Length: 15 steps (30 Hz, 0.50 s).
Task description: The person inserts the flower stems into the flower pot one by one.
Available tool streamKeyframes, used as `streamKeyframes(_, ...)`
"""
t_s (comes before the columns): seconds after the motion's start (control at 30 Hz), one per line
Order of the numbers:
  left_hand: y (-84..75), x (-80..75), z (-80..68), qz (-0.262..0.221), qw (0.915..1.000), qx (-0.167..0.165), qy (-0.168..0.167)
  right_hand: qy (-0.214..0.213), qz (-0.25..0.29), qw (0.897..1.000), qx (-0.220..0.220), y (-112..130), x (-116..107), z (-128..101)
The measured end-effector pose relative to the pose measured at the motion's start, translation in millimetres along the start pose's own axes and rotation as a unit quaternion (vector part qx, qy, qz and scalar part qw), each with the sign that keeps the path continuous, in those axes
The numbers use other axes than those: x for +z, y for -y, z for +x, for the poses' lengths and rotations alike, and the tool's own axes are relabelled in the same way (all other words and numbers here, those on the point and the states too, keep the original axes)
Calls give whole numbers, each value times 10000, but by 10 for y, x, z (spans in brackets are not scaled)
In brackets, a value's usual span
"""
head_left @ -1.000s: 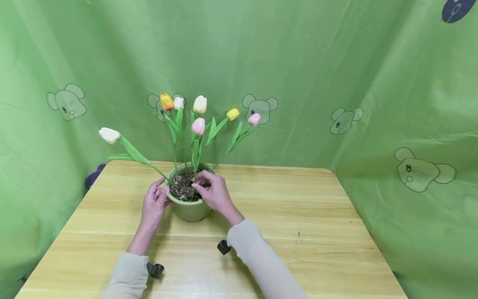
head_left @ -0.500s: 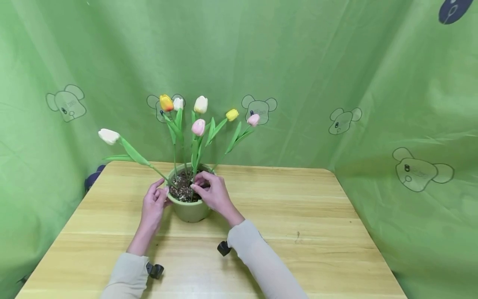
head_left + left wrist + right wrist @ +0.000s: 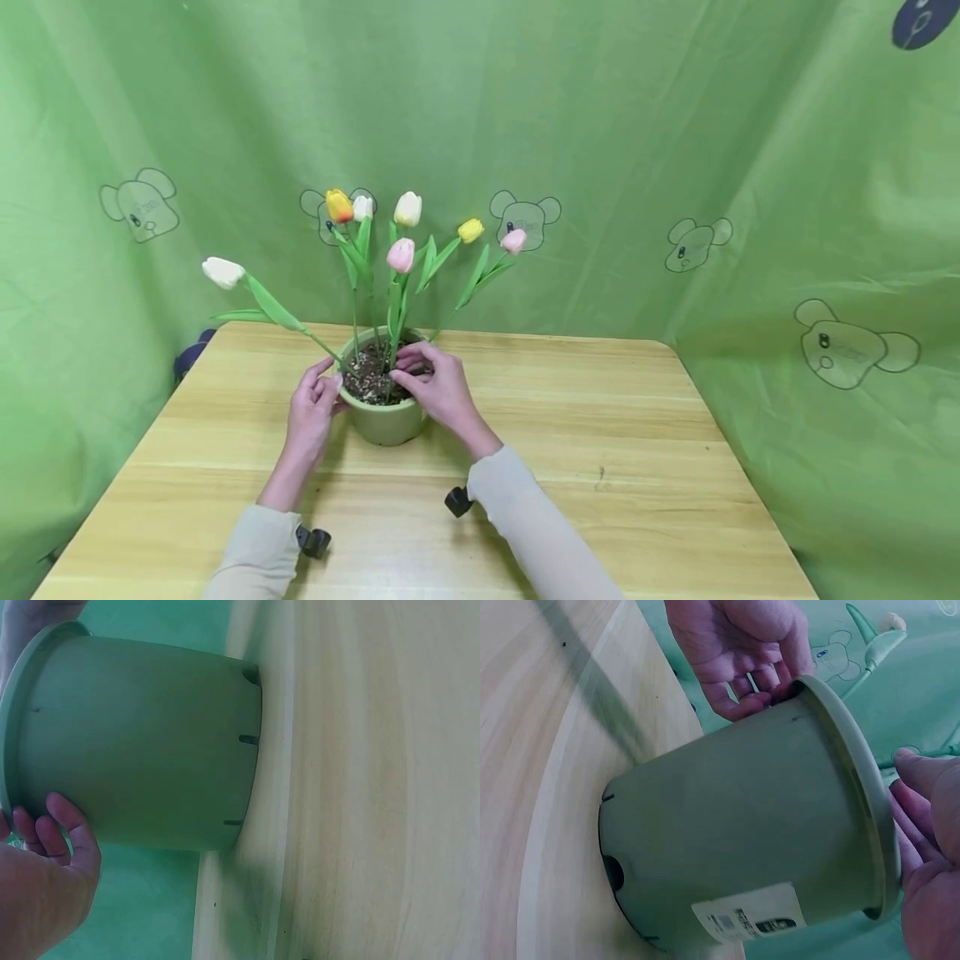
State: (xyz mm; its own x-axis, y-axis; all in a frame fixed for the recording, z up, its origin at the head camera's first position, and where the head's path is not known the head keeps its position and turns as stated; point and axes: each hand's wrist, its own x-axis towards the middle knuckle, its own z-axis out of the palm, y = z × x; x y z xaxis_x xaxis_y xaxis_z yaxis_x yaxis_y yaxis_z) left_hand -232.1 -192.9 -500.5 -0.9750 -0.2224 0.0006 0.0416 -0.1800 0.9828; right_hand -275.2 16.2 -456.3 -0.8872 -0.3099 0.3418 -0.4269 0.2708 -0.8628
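A green flowerpot [image 3: 386,425] filled with dark soil stands upright on the table. My left hand [image 3: 311,412] holds its left rim, thumb at the lip and fingers against the outer wall [image 3: 135,742]. Beside it a white tulip [image 3: 223,272] leans far out to the left. Over the soil, my right hand [image 3: 442,387] has its thumb and fingertips apart, right at the stem of the front pink tulip [image 3: 401,256]. The right wrist view shows this hand [image 3: 930,825] at the rim, with a gap between thumb and fingers.
An orange-yellow tulip [image 3: 339,206], a cream tulip [image 3: 408,209], a yellow tulip [image 3: 471,231] and another pink tulip [image 3: 513,242] rise from the pot. Behind the wooden table [image 3: 600,433] hangs a green curtain [image 3: 600,125]. The pot bears a white label [image 3: 750,913].
My right wrist has drawn back slightly to the right and its fingers have loosened at the pink tulip's stem. My left hand stays on the rim. The head view has shifted a little.
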Motion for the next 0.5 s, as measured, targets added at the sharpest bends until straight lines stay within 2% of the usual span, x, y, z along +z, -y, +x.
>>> streamKeyframes(0.2, -8, 16, -10, 51, 10000, -5, 60, -153, 12, 9999, -26, -21, -211, -75)
streamKeyframes(0.5, -31, -91, -48, 1062, 9937, 219, 298, -334, -281, 9990, 56, -184, -713, -282)
